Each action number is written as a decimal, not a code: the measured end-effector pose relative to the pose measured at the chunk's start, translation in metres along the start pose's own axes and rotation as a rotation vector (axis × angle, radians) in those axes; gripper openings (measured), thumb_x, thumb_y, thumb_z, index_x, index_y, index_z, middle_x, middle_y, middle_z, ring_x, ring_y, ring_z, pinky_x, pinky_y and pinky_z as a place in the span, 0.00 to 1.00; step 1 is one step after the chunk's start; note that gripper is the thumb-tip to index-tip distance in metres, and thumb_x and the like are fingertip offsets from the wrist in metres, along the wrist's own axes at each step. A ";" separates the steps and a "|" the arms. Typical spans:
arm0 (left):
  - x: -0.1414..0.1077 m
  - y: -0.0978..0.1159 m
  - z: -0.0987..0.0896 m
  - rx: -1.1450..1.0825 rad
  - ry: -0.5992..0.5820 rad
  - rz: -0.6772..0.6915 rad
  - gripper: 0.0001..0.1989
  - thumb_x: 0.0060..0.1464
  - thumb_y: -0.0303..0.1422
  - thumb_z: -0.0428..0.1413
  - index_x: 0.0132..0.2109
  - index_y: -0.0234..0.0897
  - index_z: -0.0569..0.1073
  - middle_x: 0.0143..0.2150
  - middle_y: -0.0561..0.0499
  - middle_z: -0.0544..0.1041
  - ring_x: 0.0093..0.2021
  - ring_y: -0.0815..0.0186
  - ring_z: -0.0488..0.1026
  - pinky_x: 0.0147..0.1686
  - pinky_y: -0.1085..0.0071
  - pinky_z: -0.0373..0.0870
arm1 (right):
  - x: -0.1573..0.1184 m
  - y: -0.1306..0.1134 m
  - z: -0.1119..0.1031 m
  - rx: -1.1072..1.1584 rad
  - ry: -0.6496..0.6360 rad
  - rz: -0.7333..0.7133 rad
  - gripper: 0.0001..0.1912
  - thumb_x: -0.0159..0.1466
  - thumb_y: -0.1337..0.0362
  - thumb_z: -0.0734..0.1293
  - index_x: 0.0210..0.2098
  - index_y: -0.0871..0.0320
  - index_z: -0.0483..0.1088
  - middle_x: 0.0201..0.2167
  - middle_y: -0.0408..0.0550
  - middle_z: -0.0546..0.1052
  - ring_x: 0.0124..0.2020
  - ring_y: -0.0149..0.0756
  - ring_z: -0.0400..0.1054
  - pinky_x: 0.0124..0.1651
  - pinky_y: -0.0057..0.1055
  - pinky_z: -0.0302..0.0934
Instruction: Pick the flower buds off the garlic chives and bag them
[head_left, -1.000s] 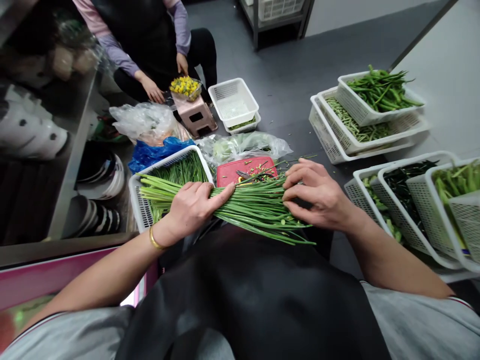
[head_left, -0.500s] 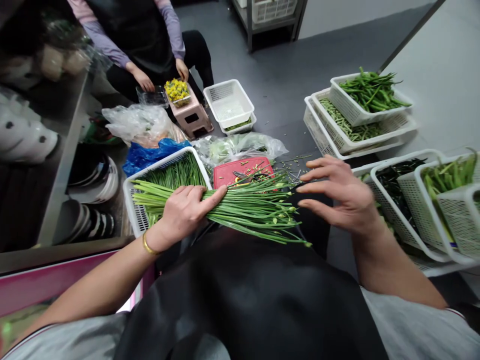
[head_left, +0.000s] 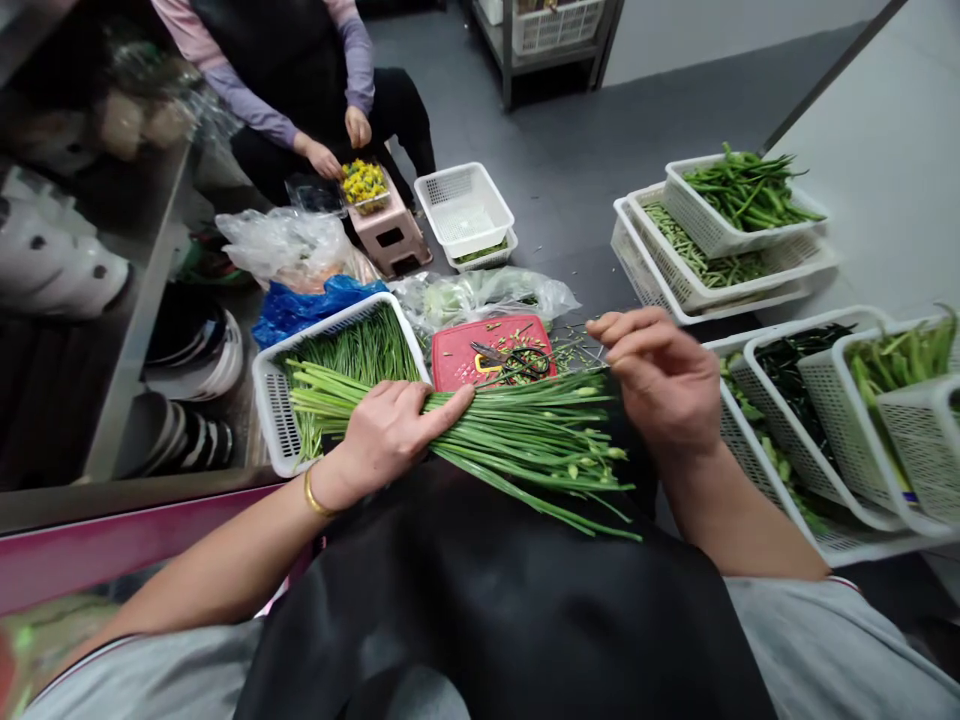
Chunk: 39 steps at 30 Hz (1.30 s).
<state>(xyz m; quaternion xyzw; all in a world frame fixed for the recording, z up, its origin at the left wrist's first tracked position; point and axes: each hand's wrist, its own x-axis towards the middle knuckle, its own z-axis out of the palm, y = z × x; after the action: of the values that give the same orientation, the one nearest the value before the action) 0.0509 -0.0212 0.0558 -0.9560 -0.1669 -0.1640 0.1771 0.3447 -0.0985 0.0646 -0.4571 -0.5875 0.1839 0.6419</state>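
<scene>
Stems (head_left: 517, 425), long and green, lie crosswise above the black apron (head_left: 517, 610), their pale ends reaching over the white basket (head_left: 279, 415) on my left and their budded tips fanned out to the right. I judge them light and springy: each one slim enough to bend under a small push, the lot together fairly stiff, perhaps a little slick where they slide over one another. The buds (head_left: 574, 471) look like the tender part, easily bruised or snapped, so I would take hold around the middle, with just enough squeeze to stop single stems slipping out. That is about where my left hand (head_left: 397, 425) grips them: palm down, fingers bent over the far side with their ends out of sight, thumb laid along the top toward the tips, a gold bangle (head_left: 313, 490) around the wrist. My right hand (head_left: 664, 380) hangs just beyond the tips, forearm angled forward, fingers curled in and close together; I cannot tell whether they meet or have a thin stem caught between them. Ahead of both hands, scissors (head_left: 512, 357) rest among green clippings (head_left: 534, 342) on a red, flat surface (head_left: 452, 340).
</scene>
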 end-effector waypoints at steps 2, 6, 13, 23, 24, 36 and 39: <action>-0.002 0.002 0.003 -0.009 -0.004 0.005 0.24 0.60 0.23 0.46 0.61 0.43 0.67 0.28 0.50 0.70 0.27 0.67 0.67 0.30 0.71 0.64 | 0.003 -0.005 -0.005 0.250 0.093 0.029 0.05 0.64 0.58 0.66 0.34 0.45 0.74 0.36 0.43 0.72 0.44 0.37 0.71 0.54 0.46 0.66; -0.009 0.000 0.009 -0.023 -0.008 -0.013 0.24 0.60 0.23 0.46 0.61 0.42 0.67 0.28 0.50 0.70 0.28 0.66 0.66 0.30 0.71 0.64 | 0.008 -0.013 -0.025 0.148 -0.340 -0.060 0.14 0.65 0.49 0.62 0.34 0.46 0.77 0.38 0.46 0.76 0.52 0.43 0.68 0.61 0.51 0.57; -0.011 -0.002 0.011 -0.035 0.013 -0.019 0.24 0.59 0.24 0.46 0.60 0.43 0.68 0.29 0.50 0.70 0.28 0.66 0.66 0.31 0.70 0.65 | 0.006 0.002 -0.015 -0.533 -0.604 -0.197 0.07 0.64 0.60 0.66 0.33 0.53 0.76 0.34 0.47 0.77 0.49 0.42 0.70 0.60 0.51 0.54; -0.002 0.005 0.007 -0.077 -0.013 -0.011 0.23 0.60 0.25 0.47 0.60 0.40 0.68 0.28 0.50 0.70 0.27 0.66 0.66 0.29 0.71 0.64 | 0.009 0.009 0.023 -0.134 -0.016 0.073 0.06 0.60 0.63 0.65 0.26 0.54 0.69 0.32 0.46 0.71 0.39 0.38 0.69 0.49 0.43 0.65; -0.002 0.005 0.006 -0.085 -0.013 -0.021 0.23 0.60 0.25 0.47 0.61 0.41 0.68 0.29 0.50 0.71 0.27 0.66 0.67 0.29 0.71 0.64 | 0.013 0.012 0.021 -0.002 0.076 0.126 0.07 0.60 0.62 0.64 0.26 0.54 0.68 0.31 0.45 0.71 0.38 0.37 0.69 0.48 0.42 0.65; -0.018 -0.012 0.001 -0.112 0.016 -0.111 0.18 0.60 0.32 0.51 0.56 0.38 0.72 0.32 0.47 0.75 0.30 0.65 0.72 0.32 0.71 0.66 | 0.008 0.003 -0.018 -0.224 -0.407 0.224 0.13 0.59 0.57 0.70 0.42 0.54 0.76 0.38 0.48 0.79 0.40 0.37 0.73 0.47 0.36 0.66; -0.018 -0.012 0.002 -0.099 0.029 -0.100 0.18 0.60 0.31 0.50 0.56 0.39 0.73 0.33 0.47 0.76 0.31 0.65 0.72 0.33 0.71 0.67 | 0.009 0.008 -0.006 -0.181 -0.482 0.178 0.07 0.59 0.59 0.69 0.33 0.57 0.75 0.32 0.47 0.78 0.36 0.35 0.72 0.43 0.34 0.66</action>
<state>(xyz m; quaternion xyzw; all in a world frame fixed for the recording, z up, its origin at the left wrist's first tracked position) 0.0305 -0.0148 0.0509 -0.9516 -0.2033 -0.1947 0.1235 0.3551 -0.0897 0.0646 -0.5054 -0.6949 0.2899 0.4215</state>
